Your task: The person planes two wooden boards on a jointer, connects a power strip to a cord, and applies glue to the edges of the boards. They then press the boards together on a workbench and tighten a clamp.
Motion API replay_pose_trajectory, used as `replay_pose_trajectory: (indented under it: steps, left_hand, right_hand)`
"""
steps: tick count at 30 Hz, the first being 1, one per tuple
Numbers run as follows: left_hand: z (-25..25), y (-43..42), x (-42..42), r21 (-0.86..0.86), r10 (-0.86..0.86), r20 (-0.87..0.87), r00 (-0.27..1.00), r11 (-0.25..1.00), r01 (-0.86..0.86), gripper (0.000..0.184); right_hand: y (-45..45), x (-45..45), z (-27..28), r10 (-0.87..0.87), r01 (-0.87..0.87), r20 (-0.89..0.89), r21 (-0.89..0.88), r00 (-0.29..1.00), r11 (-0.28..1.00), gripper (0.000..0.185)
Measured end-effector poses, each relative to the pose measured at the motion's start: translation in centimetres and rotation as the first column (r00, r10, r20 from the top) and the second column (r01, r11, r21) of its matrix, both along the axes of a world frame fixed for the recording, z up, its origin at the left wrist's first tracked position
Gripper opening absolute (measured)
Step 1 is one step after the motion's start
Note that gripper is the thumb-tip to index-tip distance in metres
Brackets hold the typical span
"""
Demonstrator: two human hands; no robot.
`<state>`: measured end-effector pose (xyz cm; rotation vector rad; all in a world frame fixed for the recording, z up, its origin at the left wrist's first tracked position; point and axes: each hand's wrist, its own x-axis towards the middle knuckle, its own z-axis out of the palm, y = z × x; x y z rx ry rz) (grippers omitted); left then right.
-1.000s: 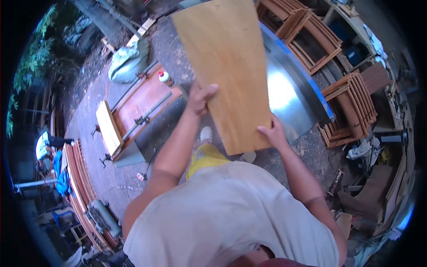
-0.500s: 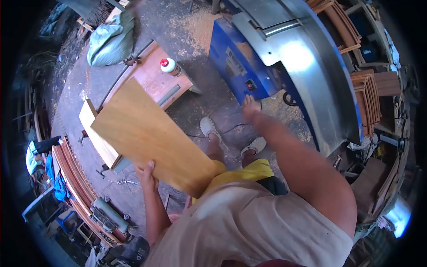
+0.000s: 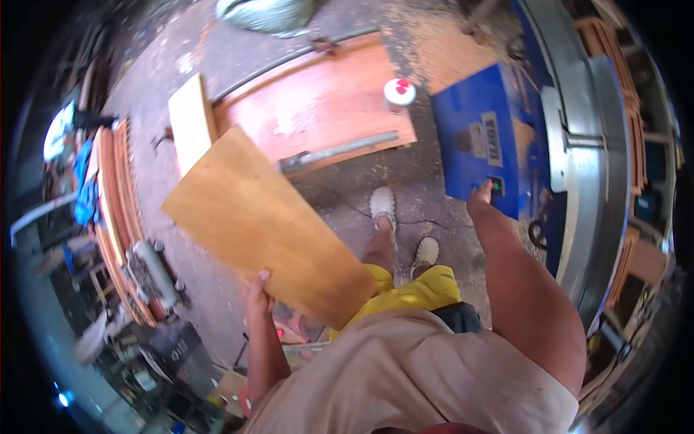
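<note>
The wooden board extends up and away from the left hand, which grips its lower long edge, thumb on the face and fingers underneath; its near end meets the yellow shorts. The right hand reaches to the switch on the blue machine, a fingertip at it, not closed around anything. Beyond the board, a white bottle stands near the right edge of the low table.

Dark, scuffed floor spreads beyond the left grip; sawdust lies past the right grip, with what seems shelving farther right.
</note>
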<state>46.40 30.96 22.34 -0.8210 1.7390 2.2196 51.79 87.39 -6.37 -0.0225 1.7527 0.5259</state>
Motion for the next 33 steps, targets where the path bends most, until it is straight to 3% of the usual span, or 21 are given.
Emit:
replay_pose_trajectory:
  steps: [1,2,3,4,5,7,8,10,11,13,14,16,19,22,24,26,28,33]
  left_hand:
    - [-1.2,-1.8,1.2,0.028,0.035,0.046,0.998,0.999,-0.036,0.081]
    - [-0.1,-1.1,1.4,0.033,0.01,0.025,1.0,0.999,-0.011,0.079]
    - [0.8,0.1,0.9,0.039,-0.013,-0.005,1.0,0.999,0.013,0.076]
    - [-0.1,-0.1,1.4,0.026,-0.026,-0.022,0.999,0.999,0.026,0.071]
    - [-0.9,-0.3,2.0,0.013,-0.041,-0.036,0.998,0.999,0.042,0.067]
    - [0.9,1.8,1.6,0.072,-0.112,-0.149,0.983,0.99,0.124,0.067]
    - [1.5,2.8,1.8,0.061,-0.11,-0.171,0.979,0.991,0.122,0.067]
    - [2.4,4.4,2.0,0.048,-0.089,-0.216,0.972,0.994,0.102,0.068]
    - [2.7,5.0,2.1,0.065,-0.137,-0.213,0.967,0.986,0.154,0.068]
    - [3.2,6.1,1.4,0.105,-0.238,-0.21,0.948,0.959,0.264,0.069]
    - [3.7,7.0,0.5,0.063,-0.264,-0.213,0.941,0.957,0.282,0.067]
    - [4.0,8.1,-1.1,0.02,-0.284,-0.218,0.934,0.955,0.295,0.066]
    - [1.6,6.5,-3.4,-0.074,-0.253,-0.189,0.949,0.967,0.243,0.055]
    - [-0.6,2.2,-5.7,-0.197,-0.358,-0.259,0.897,0.929,0.314,0.051]
    - [-0.6,-2.8,-6.4,-0.113,-0.279,-0.132,0.951,0.958,0.265,0.049]
    - [-5.8,-10.2,-9.7,-0.2,-0.25,-0.065,0.966,0.952,0.233,0.049]
    - [-10.0,-17.7,-14.1,-0.5,-0.276,-0.17,0.946,0.851,0.159,0.051]
    - [-13.4,-27.9,-25.6,-0.658,-0.242,-0.14,0.96,0.748,0.092,0.053]
  right_hand:
    - [-2.0,-2.4,3.9,-0.256,0.256,0.02,-0.154,0.966,0.954,0.076]
    - [-3.9,-2.3,2.7,-0.444,0.378,-0.054,-0.437,0.895,0.816,0.08]
    - [-5.9,-2.5,1.9,-0.618,0.417,-0.055,-0.691,0.785,0.59,0.084]
    - [-10.1,-3.6,5.5,-0.772,0.475,0.124,-0.845,0.623,0.247,0.086]
    - [-14.1,-4.8,9.7,-0.774,0.558,0.41,-0.825,0.483,-0.089,0.079]
    - [-20.6,-4.0,14.9,-0.484,0.478,0.824,-0.565,0.295,-0.672,0.067]
    - [-23.2,-3.3,17.5,-0.47,0.482,0.818,-0.575,0.332,-0.661,0.067]
    - [-26.8,-1.5,21.6,-0.543,0.22,0.779,-0.616,0.312,-0.757,0.057]
    - [-27.4,-0.7,22.0,-0.538,0.225,0.772,-0.621,0.338,-0.751,0.057]
    - [-28.3,0.2,22.5,-0.653,0.19,0.754,-0.653,0.073,-0.733,0.05]
    - [-28.4,0.3,23.2,-0.656,0.19,0.749,-0.659,0.09,-0.727,0.05]
    - [-28.8,0.1,24.4,-0.592,0.119,0.798,-0.581,-0.116,-0.805,0.049]
    - [-29.2,-3.2,25.5,-0.638,0.049,0.757,-0.638,-0.144,-0.768,0.053]
    - [-31.5,-9.2,26.6,-0.67,0.014,0.726,-0.677,-0.156,-0.736,0.055]
    - [-34.1,-15.0,24.9,-0.709,-0.008,0.69,-0.717,-0.147,-0.697,0.057]
    - [-37.5,-21.1,24.2,-0.76,0.094,0.626,-0.758,-0.178,-0.646,0.061]
    - [-41.6,-27.0,22.1,-0.778,0.086,0.597,-0.78,-0.195,-0.62,0.063]
    - [-48.1,-38.6,13.9,-0.844,0.156,0.499,-0.834,-0.197,-0.53,0.058]
